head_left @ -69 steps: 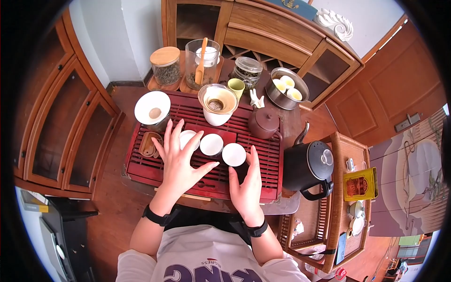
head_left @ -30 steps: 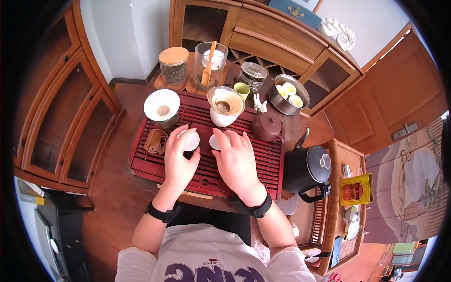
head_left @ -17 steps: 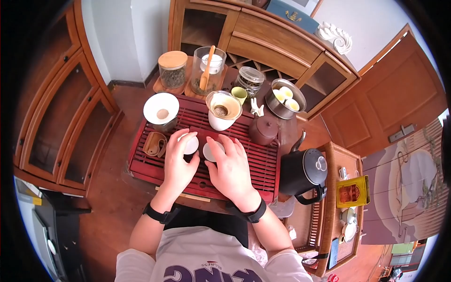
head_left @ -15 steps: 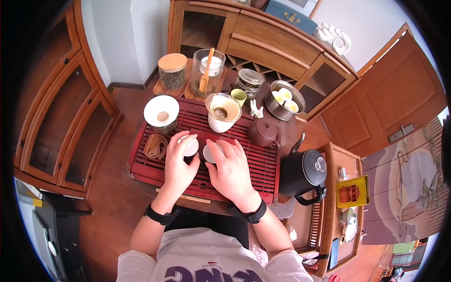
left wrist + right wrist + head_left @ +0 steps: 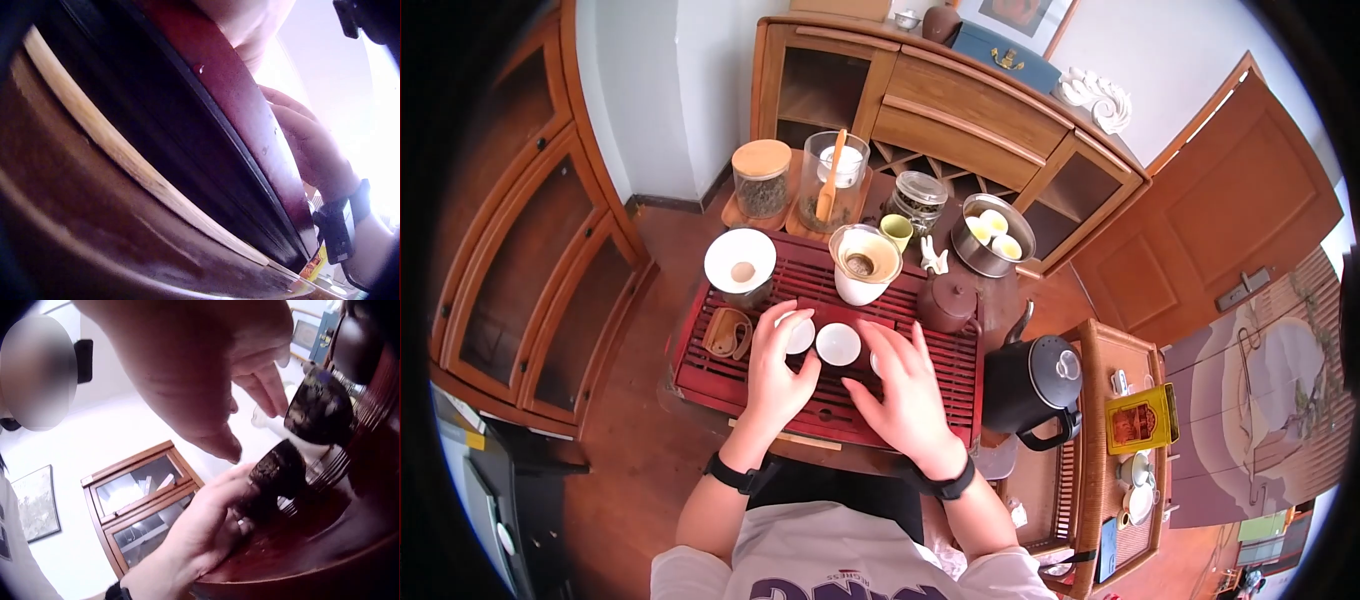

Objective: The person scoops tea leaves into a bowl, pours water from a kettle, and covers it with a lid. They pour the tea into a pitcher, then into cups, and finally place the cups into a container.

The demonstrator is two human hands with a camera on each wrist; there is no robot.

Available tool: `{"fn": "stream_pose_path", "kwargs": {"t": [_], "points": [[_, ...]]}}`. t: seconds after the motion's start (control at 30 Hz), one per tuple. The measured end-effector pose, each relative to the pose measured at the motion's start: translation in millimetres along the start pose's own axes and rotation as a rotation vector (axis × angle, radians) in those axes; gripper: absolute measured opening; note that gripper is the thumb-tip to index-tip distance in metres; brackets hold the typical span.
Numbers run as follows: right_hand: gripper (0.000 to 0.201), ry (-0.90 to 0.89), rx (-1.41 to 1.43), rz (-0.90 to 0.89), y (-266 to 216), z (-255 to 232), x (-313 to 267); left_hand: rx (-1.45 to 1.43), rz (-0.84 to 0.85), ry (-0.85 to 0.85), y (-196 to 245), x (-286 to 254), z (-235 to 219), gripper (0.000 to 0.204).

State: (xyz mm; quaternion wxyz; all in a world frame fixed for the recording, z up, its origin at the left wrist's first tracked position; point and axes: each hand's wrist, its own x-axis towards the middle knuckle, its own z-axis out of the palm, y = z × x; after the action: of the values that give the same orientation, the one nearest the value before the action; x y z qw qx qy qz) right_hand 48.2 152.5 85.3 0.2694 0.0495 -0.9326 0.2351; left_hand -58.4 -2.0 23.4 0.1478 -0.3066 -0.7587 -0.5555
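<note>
Three small teacups, white inside, stand in a row on the slatted red tea tray [image 5: 730, 392]. My left hand [image 5: 780, 375] holds the left teacup [image 5: 801, 338] between thumb and fingers. Beside it, uncovered, is the middle teacup [image 5: 838, 344]. My right hand [image 5: 905, 395] is spread over the right teacup [image 5: 875, 363], mostly hiding it in the head view. In the right wrist view the dark mottled outsides of teacups [image 5: 319, 407] show, with the right fingers [image 5: 269, 394] straight near one. The left wrist view mainly shows the tray's side.
Behind the cups stand a white pitcher with a strainer [image 5: 864, 285] and a brown teapot [image 5: 947, 303]. A white bowl [image 5: 740, 250] is at the left. A black kettle [image 5: 1035, 385] stands right of the tray. Jars and a steel pot [image 5: 1025, 248] line the back.
My left hand has closed in on the left teacup. My right hand shifted the middle teacup left, let go, and moved right to the right teacup. The head view has tilted up.
</note>
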Motion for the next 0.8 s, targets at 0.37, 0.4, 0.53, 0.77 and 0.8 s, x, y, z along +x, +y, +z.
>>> {"fn": "stream_pose_path", "kwargs": {"t": [0.37, 0.4, 0.53, 0.77, 0.8], "points": [[0.066, 0.225, 0.741, 0.821, 87, -42, -50, -0.008, -0.013, -0.004, -2, 0, 2, 0.056], [0.066, 0.219, 0.739, 0.820, 88, -42, -48, -0.017, -0.011, -0.004, -2, 0, 2, 0.056], [0.063, 0.144, 0.678, 0.848, 99, -36, -35, -0.036, -0.017, -0.007, -1, 0, 0, 0.055], [0.025, 0.145, 0.685, 0.814, 122, -20, -41, -0.009, 0.021, -0.015, 2, -1, -2, 0.052], [0.012, 0.153, 0.672, 0.811, 116, -22, -38, 0.029, 0.061, -0.004, 3, -1, -3, 0.051]]}}
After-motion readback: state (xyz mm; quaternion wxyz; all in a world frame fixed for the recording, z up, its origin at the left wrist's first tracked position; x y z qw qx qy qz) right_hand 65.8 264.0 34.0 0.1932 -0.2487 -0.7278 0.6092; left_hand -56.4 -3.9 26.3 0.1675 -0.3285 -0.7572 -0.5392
